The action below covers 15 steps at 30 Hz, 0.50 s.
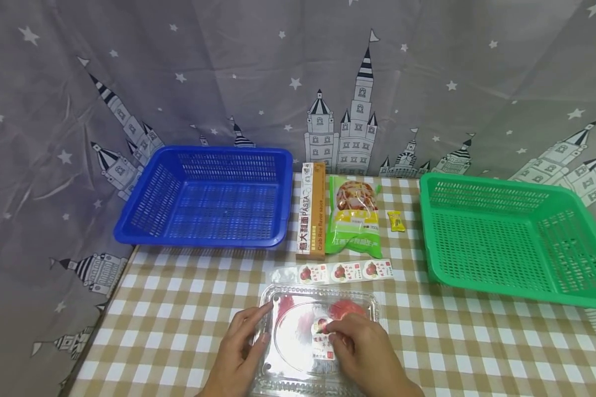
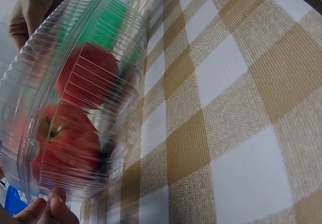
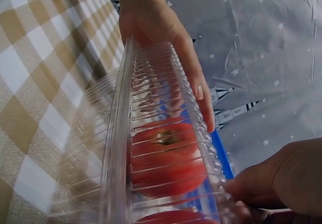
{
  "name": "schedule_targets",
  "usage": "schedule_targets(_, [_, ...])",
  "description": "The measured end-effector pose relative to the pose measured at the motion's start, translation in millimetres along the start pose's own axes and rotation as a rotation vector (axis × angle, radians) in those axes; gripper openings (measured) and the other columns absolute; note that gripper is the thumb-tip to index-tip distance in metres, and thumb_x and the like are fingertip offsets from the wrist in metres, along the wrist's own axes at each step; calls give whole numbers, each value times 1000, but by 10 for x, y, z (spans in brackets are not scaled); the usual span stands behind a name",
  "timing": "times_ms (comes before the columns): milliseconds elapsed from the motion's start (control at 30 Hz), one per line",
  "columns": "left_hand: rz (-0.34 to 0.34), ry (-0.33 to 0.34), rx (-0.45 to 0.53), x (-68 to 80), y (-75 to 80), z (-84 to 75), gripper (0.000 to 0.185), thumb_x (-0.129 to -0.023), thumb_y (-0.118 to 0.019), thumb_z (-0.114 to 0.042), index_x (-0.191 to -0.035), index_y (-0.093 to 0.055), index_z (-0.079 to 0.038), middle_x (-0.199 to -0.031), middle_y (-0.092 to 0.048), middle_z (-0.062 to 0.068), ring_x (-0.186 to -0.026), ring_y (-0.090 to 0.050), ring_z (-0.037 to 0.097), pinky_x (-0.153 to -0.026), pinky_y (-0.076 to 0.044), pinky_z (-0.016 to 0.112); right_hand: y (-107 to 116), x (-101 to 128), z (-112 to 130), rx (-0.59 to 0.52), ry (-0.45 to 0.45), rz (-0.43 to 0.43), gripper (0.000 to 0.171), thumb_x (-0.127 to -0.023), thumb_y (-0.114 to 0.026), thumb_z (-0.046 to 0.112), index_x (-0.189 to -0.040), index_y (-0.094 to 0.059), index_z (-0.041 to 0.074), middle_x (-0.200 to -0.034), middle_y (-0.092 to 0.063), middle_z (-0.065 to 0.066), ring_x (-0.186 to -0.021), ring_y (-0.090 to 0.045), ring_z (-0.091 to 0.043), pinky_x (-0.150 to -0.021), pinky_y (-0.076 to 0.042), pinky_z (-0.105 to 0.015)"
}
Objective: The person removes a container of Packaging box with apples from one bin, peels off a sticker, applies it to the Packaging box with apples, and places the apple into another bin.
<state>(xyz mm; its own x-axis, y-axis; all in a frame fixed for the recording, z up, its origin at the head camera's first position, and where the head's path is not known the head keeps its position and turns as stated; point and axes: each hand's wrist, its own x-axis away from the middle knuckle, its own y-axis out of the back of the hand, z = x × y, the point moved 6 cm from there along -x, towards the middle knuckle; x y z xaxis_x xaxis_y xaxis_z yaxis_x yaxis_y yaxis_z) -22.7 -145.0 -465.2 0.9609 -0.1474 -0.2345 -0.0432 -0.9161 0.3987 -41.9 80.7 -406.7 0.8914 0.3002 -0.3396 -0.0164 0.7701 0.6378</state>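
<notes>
A: Bottom centre of the head view: the clear clamshell box [image 1: 318,336] lies flat on the checked tablecloth [image 1: 179,309], red fruit [image 3: 168,156] inside. The left hand [image 1: 238,353] lays nearly straight fingers on its left edge; the right hand [image 1: 362,353] pinches the sticker [image 1: 322,326] on the lid.

B: Risk?

A: That thin lid could flex or pop, I'd say, and the box could skid.

B: Beyond it?

A: A label strip [image 1: 338,272] just above, then a pasta box [image 1: 312,219], green packet [image 1: 355,218] and small yellow candy [image 1: 396,220]. Blue basket [image 1: 208,193] upper left, green basket [image 1: 516,237] right. Nothing blocks the hands.
</notes>
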Motion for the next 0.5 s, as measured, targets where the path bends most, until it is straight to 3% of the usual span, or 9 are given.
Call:
schedule_targets(300, [17,-21,-6,-4,7,-25,50,-97,-55,-1,-145,-47,-12,-128,-47,10,-63,-42,4,-45,-44,21,-37,-31,36,127,-56,130,21,-72,-77,3,-90,-76,14,-64,-40,21,-60,-37,3,-54,-35,-17])
schedule_targets(500, [10,46,-15,-17,33,-7,52,-96,-61,-8,-145,-50,-20,-128,-50,1,-73,-48,8,-47,-46,23,-88,-48,63,221,-111,299,26,-79,-80,18,-105,-77,15,-58,-42,18,-56,-41,-1,-51,-38,-24])
